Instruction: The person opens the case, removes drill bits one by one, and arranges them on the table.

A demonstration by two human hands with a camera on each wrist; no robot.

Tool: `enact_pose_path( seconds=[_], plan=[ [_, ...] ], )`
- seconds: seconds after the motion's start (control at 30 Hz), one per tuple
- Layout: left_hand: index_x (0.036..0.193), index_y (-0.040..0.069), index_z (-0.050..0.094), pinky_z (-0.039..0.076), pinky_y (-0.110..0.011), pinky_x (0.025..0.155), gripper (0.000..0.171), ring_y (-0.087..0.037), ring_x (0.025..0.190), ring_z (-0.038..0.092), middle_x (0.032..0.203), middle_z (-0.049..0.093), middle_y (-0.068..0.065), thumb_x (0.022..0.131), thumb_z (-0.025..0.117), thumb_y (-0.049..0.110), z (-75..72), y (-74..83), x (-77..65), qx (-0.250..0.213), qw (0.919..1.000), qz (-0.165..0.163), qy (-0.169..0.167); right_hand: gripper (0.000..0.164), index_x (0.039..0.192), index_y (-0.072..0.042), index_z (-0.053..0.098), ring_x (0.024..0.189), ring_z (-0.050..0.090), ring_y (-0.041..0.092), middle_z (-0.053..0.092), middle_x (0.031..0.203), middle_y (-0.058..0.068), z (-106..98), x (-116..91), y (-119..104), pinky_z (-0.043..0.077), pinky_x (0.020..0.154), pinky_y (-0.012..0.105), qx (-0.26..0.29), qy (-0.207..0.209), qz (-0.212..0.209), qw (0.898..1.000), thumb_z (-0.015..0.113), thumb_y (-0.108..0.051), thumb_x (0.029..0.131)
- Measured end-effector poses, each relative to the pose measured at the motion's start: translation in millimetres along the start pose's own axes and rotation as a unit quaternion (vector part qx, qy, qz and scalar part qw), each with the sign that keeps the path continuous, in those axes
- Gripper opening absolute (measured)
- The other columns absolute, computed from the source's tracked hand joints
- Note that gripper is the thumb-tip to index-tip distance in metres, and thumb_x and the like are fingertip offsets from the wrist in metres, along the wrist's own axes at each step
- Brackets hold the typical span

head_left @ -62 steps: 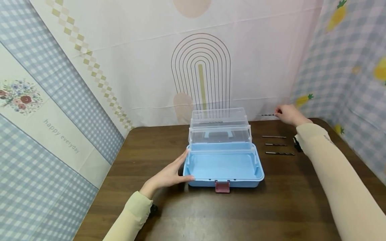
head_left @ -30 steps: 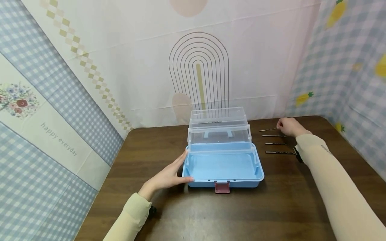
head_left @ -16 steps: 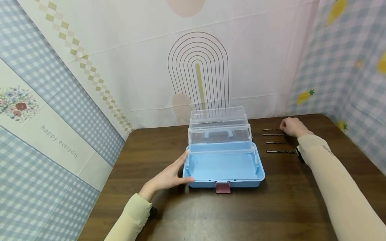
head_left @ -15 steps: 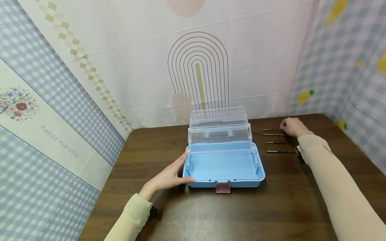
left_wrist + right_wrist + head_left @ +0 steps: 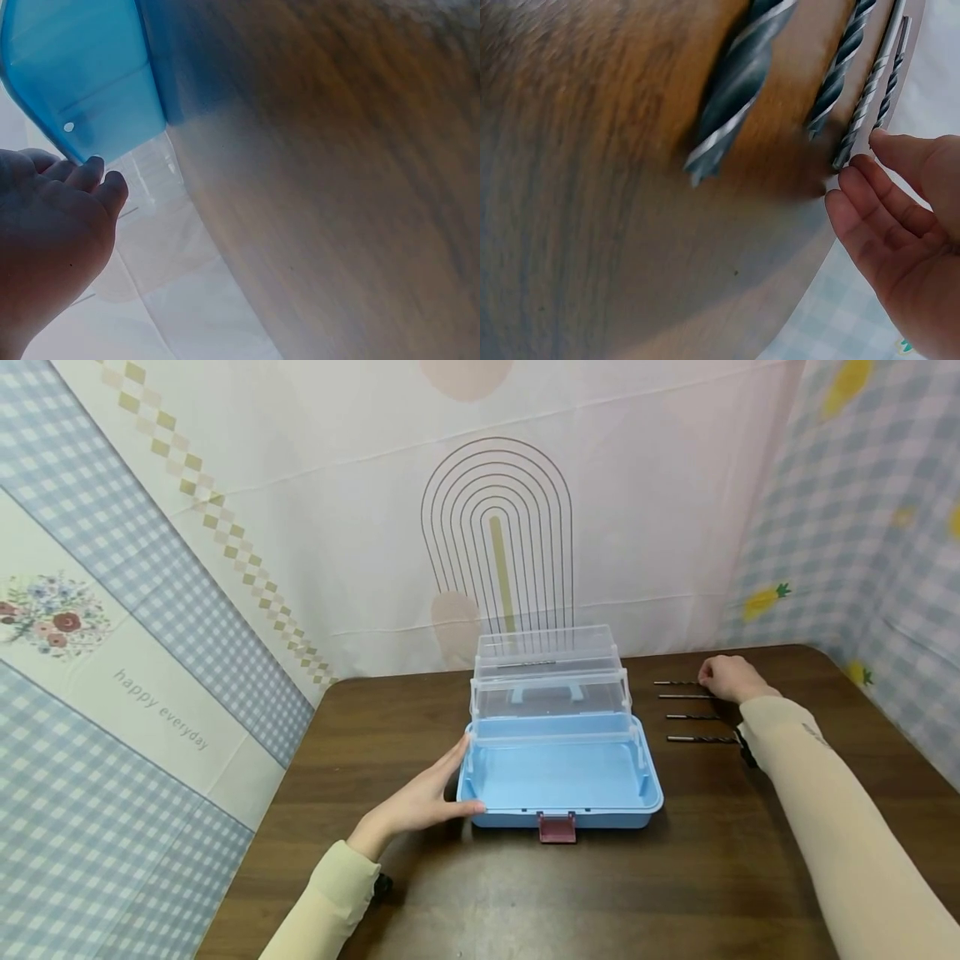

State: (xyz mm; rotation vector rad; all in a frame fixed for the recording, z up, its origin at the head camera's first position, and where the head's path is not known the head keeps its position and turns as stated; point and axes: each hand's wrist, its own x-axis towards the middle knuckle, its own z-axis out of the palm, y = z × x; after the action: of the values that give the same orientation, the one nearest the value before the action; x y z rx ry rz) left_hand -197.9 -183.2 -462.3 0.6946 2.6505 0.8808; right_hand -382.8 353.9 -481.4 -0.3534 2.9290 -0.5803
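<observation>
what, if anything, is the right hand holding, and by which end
The right hand appears to pinch the farthest slim, dark, spiral metal drill bit by its fluted tip end.

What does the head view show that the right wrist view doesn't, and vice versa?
Only head: the blue box, its clear trays, pink latch and the left hand.
Only right wrist: the palm side of the right hand and the pointed tip shape of the nearest drill bit.
Both: that hand, four drill bits, the table, checked cloth.
</observation>
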Motion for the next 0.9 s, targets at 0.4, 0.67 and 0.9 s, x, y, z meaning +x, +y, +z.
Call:
enact_pose_path(
  seconds=[0.4,0.67,0.9],
  plan=[
    [0.162,0.034,-0.006,0.024,-0.044,0.119,0.109,-0.009,0.151,0.011,0.167,-0.005,0.013,0.087,0.068,0.064,-1.5,2.3,-0.7,0.003,1.0000,-0.002,-0.008,0.020,0.107,0.012,0.062,0.092,0.060,0.044,0.064,0.102,0.029,2.6,-0.2,-1.4,0.047,0.081,0.058,-0.007,-0.006,0.004,1.000,0.051,-0.003,0.101],
    [0.162,0.033,-0.005,0.023,-0.044,0.119,0.109,-0.009,0.151,0.010,0.167,-0.004,0.015,0.088,0.068,0.064,-2.8,1.4,-0.2,0.007,0.9999,0.000,-0.008,0.019,0.106,0.011,0.062,0.093,0.060,0.044,0.064,0.101,0.029,1.2,-0.3,-2.3,0.047,0.082,0.058,-0.015,-0.005,0.003,1.000,0.052,-0.003,0.101],
    [0.162,0.034,-0.005,0.022,-0.044,0.120,0.109,-0.008,0.151,0.009,0.166,-0.005,0.017,0.087,0.069,0.063,-3.6,-0.6,0.0,0.006,0.9999,0.000,-0.009,0.018,0.106,0.012,0.062,0.092,0.061,0.044,0.064,0.101,0.029,0.6,0.3,-4.2,0.047,0.082,0.059,-0.017,-0.004,-0.001,1.000,0.052,-0.002,0.101]
  ],
)
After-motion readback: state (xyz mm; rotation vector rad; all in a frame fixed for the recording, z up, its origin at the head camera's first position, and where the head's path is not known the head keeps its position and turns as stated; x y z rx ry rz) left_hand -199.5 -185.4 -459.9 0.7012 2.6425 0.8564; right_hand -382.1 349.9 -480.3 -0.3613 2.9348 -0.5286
